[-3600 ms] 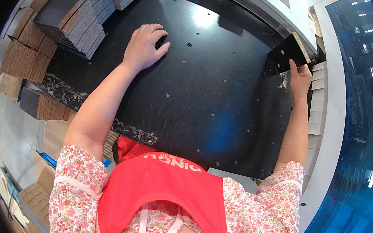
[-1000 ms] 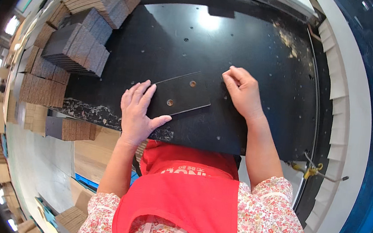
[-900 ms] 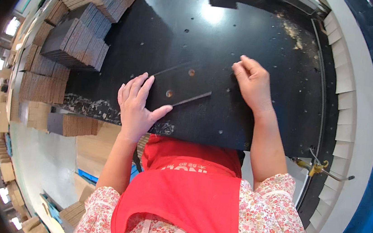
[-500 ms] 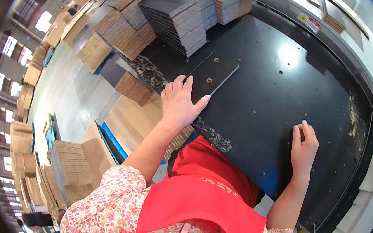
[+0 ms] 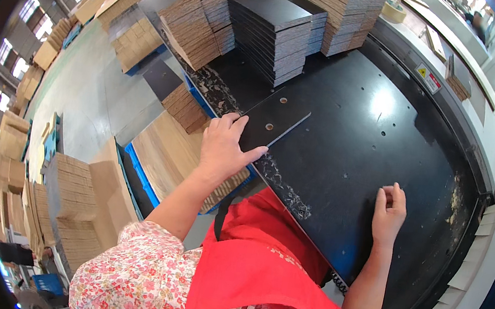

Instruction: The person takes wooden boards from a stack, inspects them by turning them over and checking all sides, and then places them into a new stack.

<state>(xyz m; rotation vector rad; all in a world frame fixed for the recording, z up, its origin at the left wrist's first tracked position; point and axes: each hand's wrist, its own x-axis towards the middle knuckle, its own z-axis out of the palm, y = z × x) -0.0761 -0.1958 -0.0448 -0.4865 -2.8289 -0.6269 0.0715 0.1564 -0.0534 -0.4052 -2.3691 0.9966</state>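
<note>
My left hand [image 5: 222, 147] spans the near end of a narrow black board [image 5: 263, 120], its thumb on the right edge and its fingers over the left edge. Two round holes show in the board, which lies at the left front edge of the black worktable [image 5: 345, 146]. Over the table farther right hovers my right hand [image 5: 390, 216], its fingers loosely bent with the thumb apart. Nothing is visible in it. Beyond the board's far end rises a neat stack of black boards [image 5: 269, 36] with raw chipboard edges.
More board stacks [image 5: 198, 19] line the table's far left. A machine rail with a warning label [image 5: 429, 78] bounds the far right side. Left of me, below table height, lie wood-coloured panels [image 5: 170, 146] on a blue pallet [image 5: 140, 170]. Several board piles stand across the floor.
My left hand has drawn the black board a little leftward and nearer to me, away from the table's middle. My right hand has shifted slightly the same way. The whole view has moved.
</note>
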